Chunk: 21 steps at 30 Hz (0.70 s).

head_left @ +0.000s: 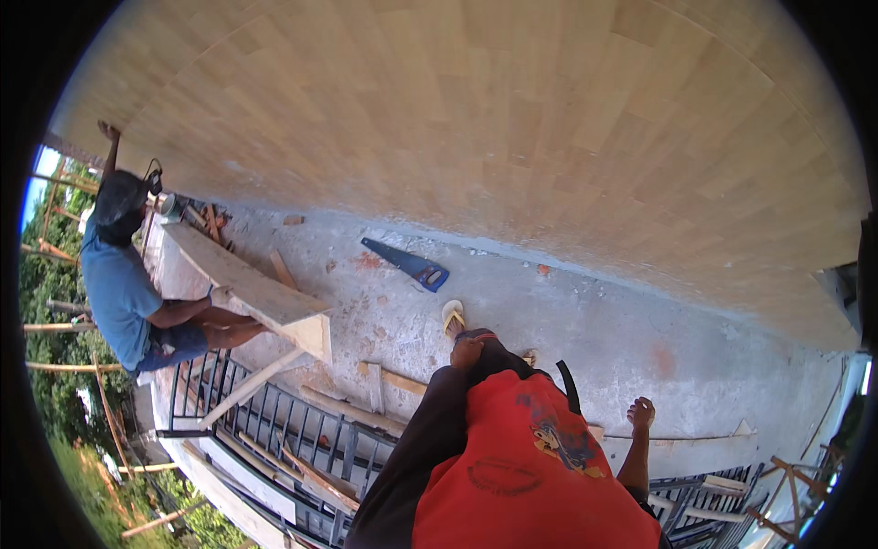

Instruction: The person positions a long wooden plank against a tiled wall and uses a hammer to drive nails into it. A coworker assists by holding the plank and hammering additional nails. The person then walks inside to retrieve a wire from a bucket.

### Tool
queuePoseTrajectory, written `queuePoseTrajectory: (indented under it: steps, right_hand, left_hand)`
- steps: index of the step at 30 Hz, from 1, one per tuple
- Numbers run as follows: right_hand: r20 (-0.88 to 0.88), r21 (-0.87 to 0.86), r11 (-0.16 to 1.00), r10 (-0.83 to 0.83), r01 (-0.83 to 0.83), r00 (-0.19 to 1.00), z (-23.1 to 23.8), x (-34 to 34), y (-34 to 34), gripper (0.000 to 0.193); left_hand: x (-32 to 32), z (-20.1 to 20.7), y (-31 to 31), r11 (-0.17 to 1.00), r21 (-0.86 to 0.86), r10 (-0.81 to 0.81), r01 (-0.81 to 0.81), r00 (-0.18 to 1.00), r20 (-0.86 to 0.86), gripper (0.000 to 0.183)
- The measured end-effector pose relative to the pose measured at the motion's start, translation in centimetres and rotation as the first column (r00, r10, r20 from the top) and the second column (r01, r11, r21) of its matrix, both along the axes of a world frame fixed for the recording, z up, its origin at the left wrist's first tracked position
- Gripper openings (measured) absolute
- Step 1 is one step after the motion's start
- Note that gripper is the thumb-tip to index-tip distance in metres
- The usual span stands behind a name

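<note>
My left hand [466, 353] is low in front of my body, next to my dark trouser leg and just above my sandalled foot [453, 316]. Its fingers are too small and dark to make out, and no tool shows in it. Out to the right side hangs my right hand [642, 412], its fingers loosely bent and apart, holding nothing. On the concrete floor [585, 320] ahead lies a handsaw [409, 263] with a dark blade and blue handle, apart from both hands.
A wood-patterned wall [512, 119] rises ahead. To the left, a person [123, 274] in a blue shirt and cap sits beside a long board bench [247, 279], one arm raised to the wall. Dark metal railings [302, 421] and loose timber [352, 409] line the near edge. Wood scraps [208, 220] lie far left.
</note>
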State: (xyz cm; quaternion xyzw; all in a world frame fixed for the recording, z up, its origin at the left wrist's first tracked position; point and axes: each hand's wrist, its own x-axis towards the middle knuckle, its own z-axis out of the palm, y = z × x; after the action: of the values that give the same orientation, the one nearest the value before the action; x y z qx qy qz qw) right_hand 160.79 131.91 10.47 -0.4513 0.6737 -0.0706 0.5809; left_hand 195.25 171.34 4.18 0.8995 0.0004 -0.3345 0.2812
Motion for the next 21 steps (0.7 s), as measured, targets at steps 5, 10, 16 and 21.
queuePoseTrajectory:
  steps: [5, 10, 16, 21]
  right_hand:
    - [-0.041, -0.191, 0.888, -0.433, 0.418, 0.901, -2.9, -11.8, 6.3, 0.015]
    - [-0.51, 0.061, 0.998, 0.01, 0.025, 0.86, -8.5, -10.0, 16.1, 0.015]
    - [-0.394, 0.449, 0.894, 0.183, 0.014, 0.9, -10.3, -0.8, 20.9, 0.034]
    - [-0.47, 0.35, 0.838, -0.23, 0.419, 0.852, -9.1, 3.1, 16.7, 0.036]
  left_hand:
    - [3.7, -0.6, -10.0, 0.953, -0.081, -0.299, 0.292, 0.95, -0.093, 0.042]
    - [7.1, -3.4, -17.4, 0.919, -0.187, -0.387, 0.348, 0.887, -0.252, 0.031]
    - [11.1, -6.9, -27.5, 0.34, -0.182, -0.94, 0.923, 0.336, -0.051, 0.022]
    - [12.9, -6.1, -41.5, 0.331, -0.138, -0.918, 0.933, 0.284, -0.278, 0.026]
